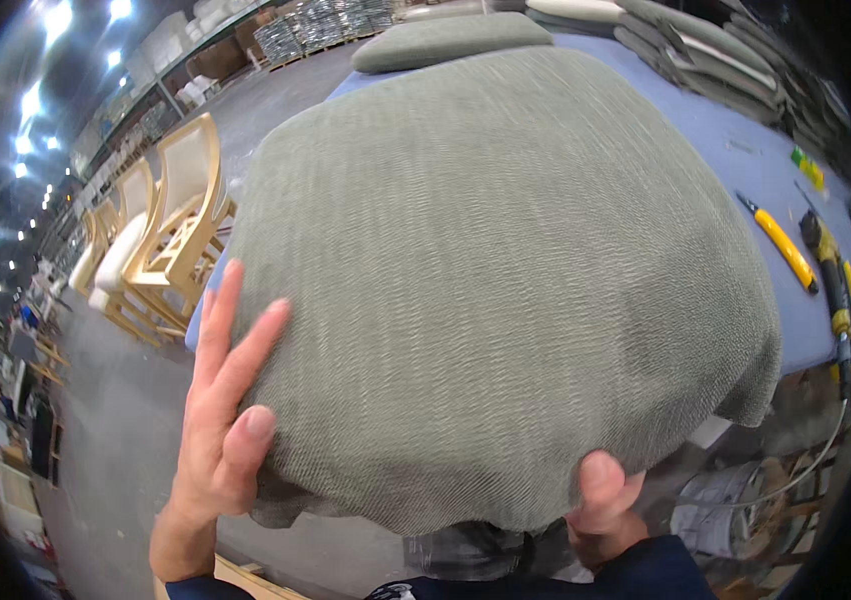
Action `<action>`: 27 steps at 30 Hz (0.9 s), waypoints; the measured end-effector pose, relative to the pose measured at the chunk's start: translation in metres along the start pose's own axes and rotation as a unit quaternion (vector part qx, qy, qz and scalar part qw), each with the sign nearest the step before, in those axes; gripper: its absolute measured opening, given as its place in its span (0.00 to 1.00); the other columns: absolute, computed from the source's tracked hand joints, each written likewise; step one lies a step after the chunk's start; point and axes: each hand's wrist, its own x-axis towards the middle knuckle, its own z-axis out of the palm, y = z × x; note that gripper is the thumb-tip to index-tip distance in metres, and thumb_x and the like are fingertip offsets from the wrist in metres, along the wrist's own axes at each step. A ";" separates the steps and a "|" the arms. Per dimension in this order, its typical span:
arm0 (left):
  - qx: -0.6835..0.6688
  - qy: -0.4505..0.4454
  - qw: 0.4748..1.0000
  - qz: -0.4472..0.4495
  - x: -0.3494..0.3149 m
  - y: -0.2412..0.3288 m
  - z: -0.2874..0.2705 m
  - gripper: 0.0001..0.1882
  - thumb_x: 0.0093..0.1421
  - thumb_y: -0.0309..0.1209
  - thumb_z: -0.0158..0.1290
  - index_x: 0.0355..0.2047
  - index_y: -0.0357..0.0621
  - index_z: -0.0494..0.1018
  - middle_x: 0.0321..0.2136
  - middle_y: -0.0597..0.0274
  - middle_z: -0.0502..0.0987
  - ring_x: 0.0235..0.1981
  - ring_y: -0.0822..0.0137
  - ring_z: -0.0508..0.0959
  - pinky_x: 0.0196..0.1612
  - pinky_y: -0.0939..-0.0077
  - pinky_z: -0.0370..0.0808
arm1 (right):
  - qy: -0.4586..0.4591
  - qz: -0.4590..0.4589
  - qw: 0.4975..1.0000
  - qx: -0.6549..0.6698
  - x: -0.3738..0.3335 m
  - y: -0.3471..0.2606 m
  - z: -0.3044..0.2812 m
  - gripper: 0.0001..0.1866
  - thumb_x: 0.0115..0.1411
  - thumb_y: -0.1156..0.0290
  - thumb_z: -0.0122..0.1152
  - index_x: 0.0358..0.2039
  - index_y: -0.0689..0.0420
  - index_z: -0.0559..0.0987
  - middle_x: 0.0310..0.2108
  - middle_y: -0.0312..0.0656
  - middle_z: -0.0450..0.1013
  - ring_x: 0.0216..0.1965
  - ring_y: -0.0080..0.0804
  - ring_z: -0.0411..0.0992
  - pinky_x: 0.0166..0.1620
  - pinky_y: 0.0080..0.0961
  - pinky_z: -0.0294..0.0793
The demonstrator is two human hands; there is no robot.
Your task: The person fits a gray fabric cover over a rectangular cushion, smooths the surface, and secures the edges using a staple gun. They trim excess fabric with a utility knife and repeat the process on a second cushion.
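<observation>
A large seat cushion (485,260) under grey-green woven fabric fills the middle of the head view. Its fabric hangs loose and wavy along the near edge and at the right corner. My left hand (220,420) rests against the cushion's left side, fingers spread and stretched, the thumb near the lower left corner. At the near right edge, my right hand (605,500) pinches the fabric, its thumb on top and its other fingers mostly hidden beneath. The cushion hides most of the blue work surface (710,150) under it.
On the right lie a yellow-handled tool (783,248) and a black-and-yellow air tool (830,270) with a hose. Another covered cushion (450,42) sits at the far edge, beside stacked cushions (695,60). Wooden chairs (180,210) stand on the floor at left.
</observation>
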 end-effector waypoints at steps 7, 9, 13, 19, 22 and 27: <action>0.187 -0.092 0.976 0.068 0.028 0.026 -0.013 0.36 0.73 0.54 0.35 0.70 0.44 0.69 0.72 0.45 0.65 0.74 0.42 0.61 0.75 0.44 0.52 | -0.074 -0.128 0.989 -0.004 0.018 0.021 -0.008 0.25 0.69 0.76 0.60 0.66 0.61 0.69 0.58 0.45 0.74 0.57 0.38 0.75 0.61 0.42 0.76; 0.192 -0.136 0.971 0.036 0.038 0.038 -0.023 0.35 0.75 0.56 0.34 0.72 0.48 0.66 0.72 0.47 0.64 0.73 0.47 0.64 0.74 0.41 0.55 | -0.029 -0.067 0.997 -0.002 0.012 0.020 0.010 0.17 0.69 0.79 0.61 0.57 0.60 0.78 0.53 0.39 0.78 0.52 0.29 0.76 0.57 0.35 0.76; 0.224 -0.104 0.967 0.067 0.078 0.077 0.045 0.35 0.74 0.62 0.34 0.76 0.64 0.59 0.75 0.48 0.58 0.74 0.33 0.58 0.73 0.30 0.52 | -0.062 -0.079 0.994 0.041 0.011 0.026 0.012 0.16 0.69 0.78 0.62 0.57 0.61 0.76 0.52 0.40 0.78 0.51 0.29 0.76 0.57 0.35 0.76; 0.266 -0.068 0.954 0.119 0.062 0.096 0.089 0.30 0.75 0.60 0.35 0.76 0.81 0.54 0.77 0.50 0.51 0.68 0.09 0.52 0.64 0.08 0.50 | -0.106 -0.061 0.992 0.013 0.011 0.017 -0.006 0.27 0.69 0.76 0.59 0.67 0.59 0.67 0.60 0.44 0.72 0.60 0.37 0.73 0.64 0.41 0.74; 0.294 -0.032 0.941 0.163 0.053 0.097 0.094 0.29 0.75 0.57 0.38 0.75 0.84 0.54 0.77 0.52 0.52 0.67 0.10 0.55 0.63 0.07 0.53 | -0.047 -0.019 0.997 0.061 -0.007 0.007 0.014 0.23 0.67 0.77 0.61 0.62 0.62 0.72 0.56 0.40 0.74 0.55 0.29 0.74 0.57 0.31 0.74; 0.293 -0.051 0.937 0.185 0.055 0.098 0.093 0.29 0.75 0.53 0.42 0.75 0.86 0.55 0.77 0.53 0.53 0.67 0.13 0.58 0.63 0.09 0.56 | -0.024 0.077 0.993 0.084 -0.017 -0.014 0.030 0.26 0.70 0.74 0.60 0.66 0.62 0.68 0.60 0.41 0.71 0.58 0.28 0.71 0.60 0.31 0.73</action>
